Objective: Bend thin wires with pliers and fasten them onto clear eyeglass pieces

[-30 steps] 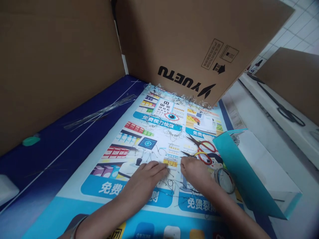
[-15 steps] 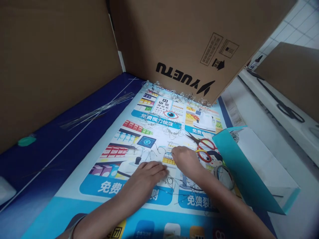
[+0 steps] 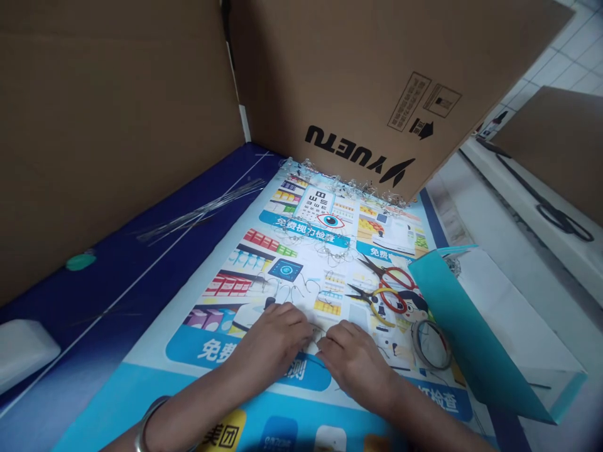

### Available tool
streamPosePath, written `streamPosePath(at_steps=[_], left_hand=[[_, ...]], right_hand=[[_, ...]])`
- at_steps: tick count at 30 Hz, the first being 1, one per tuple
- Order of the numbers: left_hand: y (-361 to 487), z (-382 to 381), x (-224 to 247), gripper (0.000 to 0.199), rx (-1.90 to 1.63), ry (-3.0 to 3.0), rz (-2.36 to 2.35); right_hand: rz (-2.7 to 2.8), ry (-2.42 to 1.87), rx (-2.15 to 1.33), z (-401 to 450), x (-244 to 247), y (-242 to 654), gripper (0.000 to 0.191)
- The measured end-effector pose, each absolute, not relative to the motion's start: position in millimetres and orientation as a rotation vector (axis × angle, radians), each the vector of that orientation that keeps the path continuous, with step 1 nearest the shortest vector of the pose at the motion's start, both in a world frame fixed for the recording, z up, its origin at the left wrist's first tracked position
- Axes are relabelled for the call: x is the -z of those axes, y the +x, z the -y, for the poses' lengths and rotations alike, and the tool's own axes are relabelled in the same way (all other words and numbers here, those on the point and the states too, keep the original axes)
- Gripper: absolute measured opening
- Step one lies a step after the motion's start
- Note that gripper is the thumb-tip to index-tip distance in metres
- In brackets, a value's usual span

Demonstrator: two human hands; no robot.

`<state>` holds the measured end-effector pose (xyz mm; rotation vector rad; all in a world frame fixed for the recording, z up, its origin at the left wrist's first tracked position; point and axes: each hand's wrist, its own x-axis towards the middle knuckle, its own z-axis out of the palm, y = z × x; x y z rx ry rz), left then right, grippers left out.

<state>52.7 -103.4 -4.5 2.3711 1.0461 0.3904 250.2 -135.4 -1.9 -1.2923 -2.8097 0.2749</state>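
Right hand (image 3: 357, 362) has moved close beside left hand (image 3: 281, 334), both pinching narrowly at one thin wire (image 3: 319, 329)

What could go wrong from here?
A fine wire shows between the left hand and right hand; it could slip or bend.
Loose wires just beyond the left hand might snag on it.
The yellow-handled tool lies open-tipped beyond the right hand, which could get nicked reaching over.
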Motion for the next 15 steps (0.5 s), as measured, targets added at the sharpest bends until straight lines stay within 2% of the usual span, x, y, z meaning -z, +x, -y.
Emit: streamPosePath(at_steps=[9,12,15], left_hand=[[52.5,103.7,8.9,0.021,-0.443,2.371,-1.044],[52.7,104.1,9.7,0.021,-0.475,2.371,-1.044],[53.0,104.8,10.8,0.02,-0.483,2.35,-1.049]], right_hand=[[2.884,-1.184,-0.118,136.5,11.8,247.1,0.012],[2.718,-1.185,-0.296,135.3,11.8,250.2,0.012],[2.418,-1.257,-0.64,134.3,4.9,255.4,0.01]])
